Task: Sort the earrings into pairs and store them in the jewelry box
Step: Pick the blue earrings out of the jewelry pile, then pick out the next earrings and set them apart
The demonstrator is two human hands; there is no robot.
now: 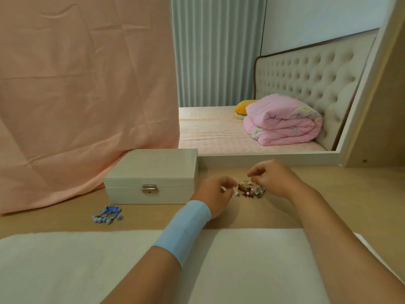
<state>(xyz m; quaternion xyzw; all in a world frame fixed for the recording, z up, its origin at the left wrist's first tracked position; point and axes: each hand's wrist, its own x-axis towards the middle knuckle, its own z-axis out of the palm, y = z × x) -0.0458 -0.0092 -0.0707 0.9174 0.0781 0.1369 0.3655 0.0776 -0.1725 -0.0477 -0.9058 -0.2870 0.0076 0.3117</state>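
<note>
A small heap of mixed earrings [249, 190], dark red and silver, lies on the wooden tabletop just right of the white jewelry box [151, 178], whose lid is closed and latched. My right hand [276, 179] hovers over the heap's far side, thumb and fingertips pinching an earring at its top. My left hand [213, 194], with a light blue wristband, sits at the heap's left edge with fingers curled close to the thumb; whether it holds anything is too small to tell. A separate cluster of blue earrings [107, 214] lies in front of the box's left corner.
A white cloth [65, 266] covers the near part of the table under my forearms. A peach sheet [76, 95] hangs behind the box at the left. A mirror frame [263, 157] runs along the table's back edge, reflecting a bed.
</note>
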